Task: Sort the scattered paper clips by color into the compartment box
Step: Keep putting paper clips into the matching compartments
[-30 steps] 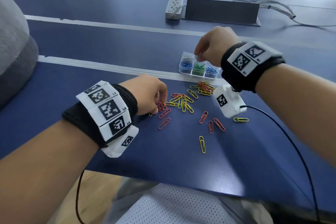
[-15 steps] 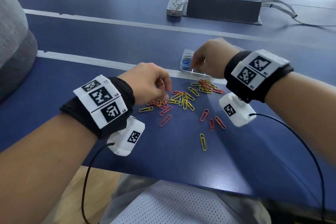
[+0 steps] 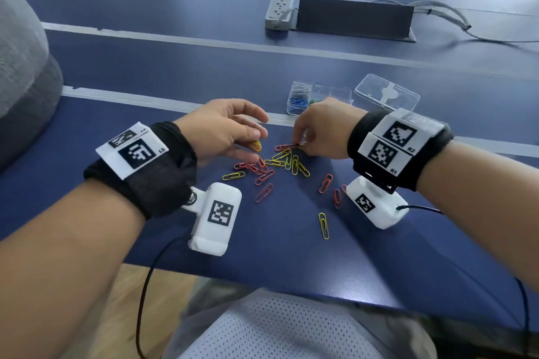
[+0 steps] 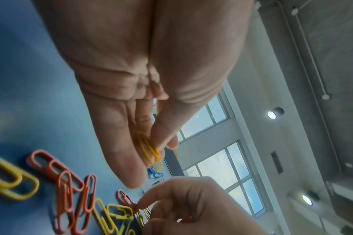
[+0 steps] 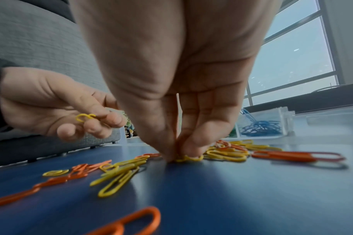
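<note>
Yellow and orange-red paper clips (image 3: pixel 280 165) lie scattered on the blue table (image 3: pixel 291 242). My left hand (image 3: pixel 256 138) hovers just left of the pile, and its thumb and fingers hold a yellow clip (image 3: pixel 257 145), which also shows in the left wrist view as a yellow clip (image 4: pixel 149 149). My right hand (image 3: pixel 300 143) reaches down at the pile's far edge, its fingertips (image 5: pixel 191 151) pinching a yellow clip (image 5: pixel 189 158) that lies on the table. Behind my right hand stands the clear compartment box (image 3: pixel 332 90), holding blue clips (image 3: pixel 297 102) and green ones.
The box's clear lid (image 3: pixel 386 93) lies to the right of the box. A power strip (image 3: pixel 280 10) and a dark cable cover (image 3: pixel 354 20) sit at the back. A grey cushion (image 3: pixel 23 81) is at the left. Loose clips (image 3: pixel 323 224) lie toward the front edge.
My right hand has come back from the box down to the pile and pinched a clip. My left hand has lifted off the pile with a yellow clip.
</note>
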The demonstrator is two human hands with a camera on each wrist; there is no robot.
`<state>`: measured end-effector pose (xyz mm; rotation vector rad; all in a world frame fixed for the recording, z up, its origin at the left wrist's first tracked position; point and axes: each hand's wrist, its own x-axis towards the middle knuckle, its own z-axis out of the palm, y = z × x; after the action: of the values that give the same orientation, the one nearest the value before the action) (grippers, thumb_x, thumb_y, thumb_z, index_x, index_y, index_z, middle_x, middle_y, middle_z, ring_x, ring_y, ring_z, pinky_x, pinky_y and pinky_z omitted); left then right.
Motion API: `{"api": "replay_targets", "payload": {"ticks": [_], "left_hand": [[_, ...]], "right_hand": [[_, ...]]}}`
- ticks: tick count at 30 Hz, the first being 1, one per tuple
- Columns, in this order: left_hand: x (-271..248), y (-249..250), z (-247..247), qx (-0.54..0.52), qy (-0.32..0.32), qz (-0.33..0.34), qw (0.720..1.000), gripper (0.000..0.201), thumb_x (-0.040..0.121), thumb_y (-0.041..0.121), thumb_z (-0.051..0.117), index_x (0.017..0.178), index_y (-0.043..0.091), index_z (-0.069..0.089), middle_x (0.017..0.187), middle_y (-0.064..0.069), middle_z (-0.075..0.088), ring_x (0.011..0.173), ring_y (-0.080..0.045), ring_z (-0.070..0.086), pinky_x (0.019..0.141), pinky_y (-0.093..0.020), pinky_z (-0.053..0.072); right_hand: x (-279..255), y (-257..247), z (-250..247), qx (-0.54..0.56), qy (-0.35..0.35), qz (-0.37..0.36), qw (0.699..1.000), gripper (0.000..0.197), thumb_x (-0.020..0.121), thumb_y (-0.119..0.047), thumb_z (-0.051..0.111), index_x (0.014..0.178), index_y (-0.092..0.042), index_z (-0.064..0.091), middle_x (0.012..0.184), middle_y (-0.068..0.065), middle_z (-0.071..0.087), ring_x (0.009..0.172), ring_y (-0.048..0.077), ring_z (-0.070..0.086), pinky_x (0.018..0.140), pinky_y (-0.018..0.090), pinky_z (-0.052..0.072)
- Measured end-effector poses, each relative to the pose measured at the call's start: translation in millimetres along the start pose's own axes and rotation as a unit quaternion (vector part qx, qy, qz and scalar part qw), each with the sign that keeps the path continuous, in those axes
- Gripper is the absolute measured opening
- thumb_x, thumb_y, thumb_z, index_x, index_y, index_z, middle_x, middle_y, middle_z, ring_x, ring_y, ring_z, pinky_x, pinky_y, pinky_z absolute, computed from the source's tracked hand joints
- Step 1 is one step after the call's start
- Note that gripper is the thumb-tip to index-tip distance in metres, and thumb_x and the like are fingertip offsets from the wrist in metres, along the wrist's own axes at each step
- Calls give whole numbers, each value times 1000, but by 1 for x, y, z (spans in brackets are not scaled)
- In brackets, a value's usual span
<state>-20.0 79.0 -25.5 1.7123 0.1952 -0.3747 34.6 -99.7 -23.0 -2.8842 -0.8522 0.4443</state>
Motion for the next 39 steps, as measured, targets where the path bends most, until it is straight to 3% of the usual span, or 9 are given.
{"api": "replay_targets", "payload": {"ticks": [6,10,14,21,24,29,33,36,39], "left_hand": [[-1,-4,-2,-63,4,-76,995,32,85,-2,29,81,15,56,63,2,41,49,-12,29,41,-20,42],[-4,-8,-10,68,20,-69,995,15,91,16,48,78,18,56,56,5,33,39,-8,21,36,-14,20],[-14,-13,-21,440,16,-7,898,17,74,37,75,84,25,67,59,8,52,52,-7,47,55,-24,36],[-22,-9,-11,552,31,-7,833,14,71,33,76,80,24,72,79,9,68,80,-11,61,69,-25,48],[-22,-4,-5,573,29,-4,819,4,75,27,71,72,24,70,77,7,68,81,-14,63,71,-27,51],[-19,-4,-1,584,18,12,812,7,75,19,65,78,25,66,69,14,57,80,-15,60,71,-25,49],[-15,-5,0,579,11,2,815,16,73,20,65,88,25,66,74,14,56,85,-16,60,77,-29,52],[-14,-5,1,577,8,-8,817,15,72,20,65,86,25,61,76,12,58,86,-16,60,77,-29,52],[-14,-6,3,588,-7,-20,809,7,75,22,62,80,24,57,74,11,53,84,-18,56,72,-26,48]], "right_hand": [[0,2,1,12,10,-10,1000,25,82,-15,53,94,-22,74,93,3,71,95,27,63,85,31,52],[1,3,-1,20,15,2,1000,25,84,-15,55,99,-22,73,97,1,71,96,23,62,76,21,43],[4,4,3,2,-8,11,1000,16,77,-32,71,90,-25,74,86,2,66,90,27,64,82,33,54],[-2,-4,-1,-18,10,-3,1000,11,79,-25,61,73,-22,69,78,4,66,83,28,62,77,33,55],[-5,-5,-5,25,15,13,999,8,77,-27,63,71,-22,64,71,-2,62,80,21,59,82,34,54],[-10,-3,-3,118,-24,55,991,25,83,-19,50,95,-23,71,67,-5,59,60,13,53,84,29,52],[-11,-6,-2,281,-49,103,953,22,86,-7,43,75,-16,60,66,10,57,55,22,53,62,30,52],[-12,-7,-4,406,-59,146,900,20,88,-4,36,74,-12,47,64,8,49,49,21,44,47,22,38],[-11,-7,0,318,-48,137,937,19,88,-24,48,72,-13,51,66,7,54,53,22,47,52,24,40]]}}
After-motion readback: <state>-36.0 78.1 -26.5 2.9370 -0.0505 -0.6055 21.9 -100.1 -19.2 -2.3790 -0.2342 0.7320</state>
